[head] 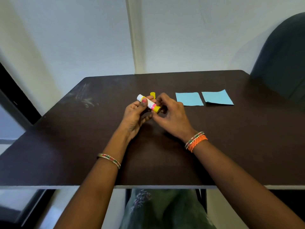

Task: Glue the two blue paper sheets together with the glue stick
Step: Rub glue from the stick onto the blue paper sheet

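Here the left hand [137, 111] grips the white plastic glue stick [148, 103] mid-barrel; the right hand [166, 113] pinches its yellow base. Light, rigid, slick. Two thin, floppy blue paper sheets [189, 99] lie at two o'clock on the dark surface [231, 138].

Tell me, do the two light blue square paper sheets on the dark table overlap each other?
No: the left blue sheet and the right blue sheet lie side by side with a strip of dark table between them.

Glue stick [148, 103]: white body, pink band, yellow ends. Yellow cap [153, 94]. Two paper sheets [189, 99], [217, 97]: light blue. Table [231, 146]: dark brown. Wrist thread [198, 141]: orange braid.
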